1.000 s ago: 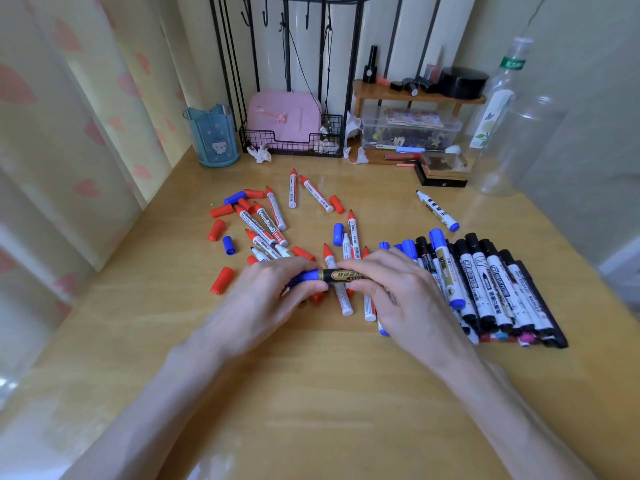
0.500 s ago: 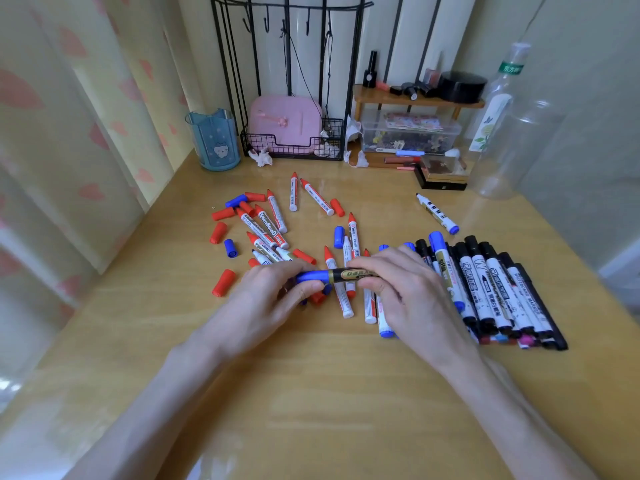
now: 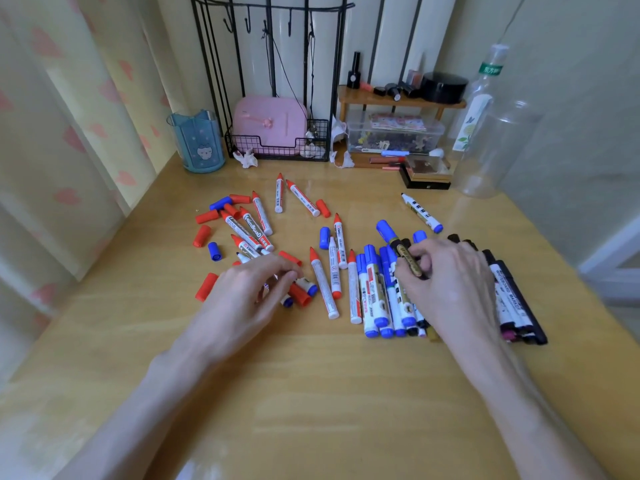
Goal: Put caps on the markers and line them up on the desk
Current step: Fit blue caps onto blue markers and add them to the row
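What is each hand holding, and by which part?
The right hand grips the blue-capped marker by the middle of its barrel. The left hand rests among loose markers; a hold cannot be told.

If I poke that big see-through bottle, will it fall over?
Probably. The clear bottle looks empty, so likely light; it stands tall and upright, so a poke could tip it. Being round, it may then roll.

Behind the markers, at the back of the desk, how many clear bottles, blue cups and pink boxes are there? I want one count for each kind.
clear bottles: 2
blue cup: 1
pink box: 1
Total: 4
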Tool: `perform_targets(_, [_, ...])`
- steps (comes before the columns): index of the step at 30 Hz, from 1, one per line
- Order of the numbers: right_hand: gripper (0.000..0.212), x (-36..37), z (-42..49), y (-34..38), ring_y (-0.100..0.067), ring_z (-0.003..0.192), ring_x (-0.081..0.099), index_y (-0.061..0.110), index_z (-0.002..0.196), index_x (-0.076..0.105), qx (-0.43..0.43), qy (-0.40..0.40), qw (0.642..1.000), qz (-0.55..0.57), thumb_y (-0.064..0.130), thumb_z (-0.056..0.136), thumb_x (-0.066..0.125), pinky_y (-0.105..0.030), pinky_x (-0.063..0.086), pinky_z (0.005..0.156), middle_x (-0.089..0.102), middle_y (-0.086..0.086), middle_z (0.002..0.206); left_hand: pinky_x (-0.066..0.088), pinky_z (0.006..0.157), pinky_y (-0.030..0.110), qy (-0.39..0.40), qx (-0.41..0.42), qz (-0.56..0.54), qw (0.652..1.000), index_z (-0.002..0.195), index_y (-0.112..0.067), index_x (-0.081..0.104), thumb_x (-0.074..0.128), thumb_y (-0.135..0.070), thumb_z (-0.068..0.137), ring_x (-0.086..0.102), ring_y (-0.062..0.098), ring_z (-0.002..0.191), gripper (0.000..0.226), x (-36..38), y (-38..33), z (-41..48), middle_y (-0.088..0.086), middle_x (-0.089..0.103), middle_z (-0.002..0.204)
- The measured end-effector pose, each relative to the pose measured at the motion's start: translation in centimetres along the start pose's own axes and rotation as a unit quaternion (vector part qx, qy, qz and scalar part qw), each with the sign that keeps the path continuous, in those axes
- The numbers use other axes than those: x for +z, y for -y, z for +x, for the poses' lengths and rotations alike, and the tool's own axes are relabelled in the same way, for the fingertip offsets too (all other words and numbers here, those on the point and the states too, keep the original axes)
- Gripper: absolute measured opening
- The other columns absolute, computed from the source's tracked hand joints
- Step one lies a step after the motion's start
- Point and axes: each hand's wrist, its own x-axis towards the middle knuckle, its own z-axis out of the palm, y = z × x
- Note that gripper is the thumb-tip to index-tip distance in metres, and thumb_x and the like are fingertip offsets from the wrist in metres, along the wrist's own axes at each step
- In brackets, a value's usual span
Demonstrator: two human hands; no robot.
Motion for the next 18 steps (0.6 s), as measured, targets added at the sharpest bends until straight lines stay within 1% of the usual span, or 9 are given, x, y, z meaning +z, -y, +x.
perform_targets(1, [0.019, -0.1, -0.2, 0.3, -0.028, 0.08, 0.053, 0.017, 0.097, 0.075, 0.001, 0.006, 1.0, 0.007, 0.035, 0.09, 0.072, -0.042, 0.046, 0.082, 0.058, 0.004, 0.069, 0.041, 0.071, 0.007, 0.003, 0.003, 0.006, 1.0, 0.108, -0.026, 0.073, 0.06, -0.028, 0.104, 0.061, -0.006, 0.082, 0.014, 0.0, 0.0, 0.0, -0.028, 0.065, 0.094])
perform_targets(3, [0.023, -0.2, -0.5, 0.9, -0.029, 0.079, 0.056, 0.016, 0.102, 0.073, -0.003, 0.024, 1.0, 0.01, 0.035, 0.09, 0.071, -0.041, 0.047, 0.079, 0.052, 0.007, 0.062, 0.04, 0.07, 0.006, 0.004, 0.005, 0.009, 1.0, 0.108, -0.026, 0.073, 0.062, -0.026, 0.103, 0.059, -0.01, 0.081, 0.013, -0.1, -0.1, 0.0, -0.031, 0.062, 0.093])
perform_targets(6, [0.031, 0.1, -0.9, 1.3, -0.027, 0.08, 0.058, 0.017, 0.115, 0.069, -0.018, 0.049, 0.999, -0.016, 0.038, 0.093, 0.067, -0.041, 0.048, 0.081, 0.061, 0.003, 0.067, 0.038, 0.07, 0.003, 0.001, 0.003, 0.011, 1.0, 0.107, -0.025, 0.074, 0.062, -0.026, 0.103, 0.058, -0.013, 0.081, 0.013, -0.2, -0.1, 0.1, -0.035, 0.059, 0.093])
perform_targets(10, [0.031, 0.7, -1.1, 1.3, -0.024, 0.078, 0.056, 0.017, 0.115, 0.068, -0.036, 0.044, 0.998, -0.019, 0.038, 0.092, 0.067, -0.041, 0.047, 0.081, 0.06, 0.004, 0.068, 0.039, 0.071, 0.003, 0.0, 0.002, 0.009, 1.0, 0.107, -0.026, 0.073, 0.06, -0.03, 0.103, 0.06, -0.01, 0.083, 0.015, -0.1, -0.1, 0.1, -0.033, 0.061, 0.095])
perform_targets(13, [0.033, 1.0, -1.1, 1.3, -0.025, 0.08, 0.055, 0.017, 0.112, 0.07, -0.043, 0.023, 0.999, -0.005, 0.042, 0.091, 0.07, -0.043, 0.047, 0.08, 0.06, 0.004, 0.072, 0.038, 0.077, 0.002, 0.007, -0.002, 0.012, 1.0, 0.11, -0.028, 0.073, 0.058, -0.032, 0.104, 0.062, -0.006, 0.087, 0.017, 0.0, 0.2, 0.1, -0.024, 0.067, 0.1])
perform_targets(15, [0.033, 1.0, -0.9, 1.2, -0.024, 0.084, 0.054, 0.019, 0.112, 0.07, -0.046, 0.015, 0.999, 0.021, 0.043, 0.09, 0.072, -0.043, 0.046, 0.081, 0.058, 0.006, 0.078, 0.038, 0.083, 0.002, 0.007, 0.001, 0.015, 1.0, 0.111, -0.027, 0.073, 0.058, -0.031, 0.105, 0.062, -0.007, 0.09, 0.016, 0.1, 0.3, 0.0, -0.021, 0.068, 0.102])
perform_targets(17, [0.034, 0.9, -0.5, 1.1, -0.02, 0.091, 0.055, 0.023, 0.114, 0.069, -0.046, 0.025, 0.997, 0.065, 0.046, 0.09, 0.071, -0.042, 0.046, 0.087, 0.057, 0.011, 0.086, 0.041, 0.086, 0.005, 0.004, 0.002, 0.01, 1.0, 0.111, -0.027, 0.072, 0.059, -0.029, 0.105, 0.062, -0.006, 0.093, 0.015, 0.3, 0.2, 0.1, -0.021, 0.067, 0.102])
perform_targets(18, [0.036, 0.9, -0.2, 1.1, -0.018, 0.096, 0.055, 0.025, 0.116, 0.069, -0.044, 0.031, 0.995, 0.085, 0.048, 0.089, 0.07, -0.04, 0.046, 0.091, 0.058, 0.012, 0.092, 0.045, 0.084, 0.01, 0.0, -0.002, 0.004, 1.0, 0.111, -0.027, 0.072, 0.059, -0.028, 0.105, 0.064, -0.003, 0.094, 0.014, 0.4, 0.2, 0.3, -0.021, 0.067, 0.101])
